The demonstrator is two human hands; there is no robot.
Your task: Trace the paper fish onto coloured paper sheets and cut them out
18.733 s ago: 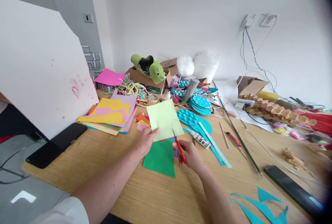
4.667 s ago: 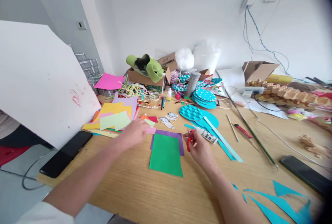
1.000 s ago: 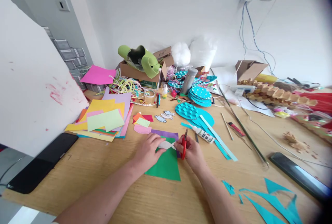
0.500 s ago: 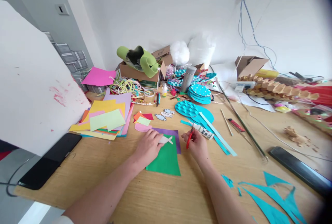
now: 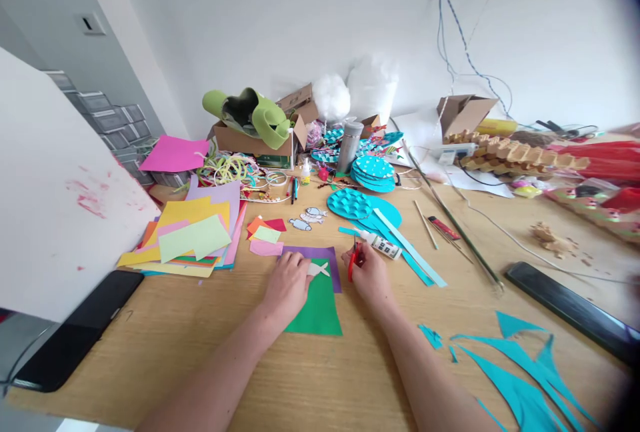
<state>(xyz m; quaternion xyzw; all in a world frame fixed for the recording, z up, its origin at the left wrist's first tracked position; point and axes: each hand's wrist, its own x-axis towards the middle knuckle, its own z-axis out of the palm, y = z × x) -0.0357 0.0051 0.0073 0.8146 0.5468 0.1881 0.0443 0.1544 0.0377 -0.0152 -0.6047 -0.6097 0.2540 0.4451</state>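
A white paper fish cutout (image 5: 321,269) rests on a green sheet of paper (image 5: 316,312), its tail showing beyond my left hand (image 5: 287,283). The curled fingers of that hand hold the fish, covering most of its body. Under the green sheet lies a purple sheet (image 5: 336,272), visible along the top and right. To the right, my right hand (image 5: 369,275) grips red-handled scissors (image 5: 353,264), blades pointing away from me and clear of the paper. Just beyond that hand, a white glue bottle (image 5: 383,245) lies on its side.
Coloured paper (image 5: 195,239) is stacked at left, with small paper scraps (image 5: 267,235) nearer the middle. Drawn fish cutouts (image 5: 306,220) lie behind my hands. Blue discs (image 5: 350,204) and blue strips (image 5: 410,255) are right of centre. Blue offcuts (image 5: 520,365) lie front right, a phone (image 5: 75,332) front left.
The view has shifted slightly to the right, so everything sits further left. Both hands keep their places, the left on the paper fish and the right with the scissors.
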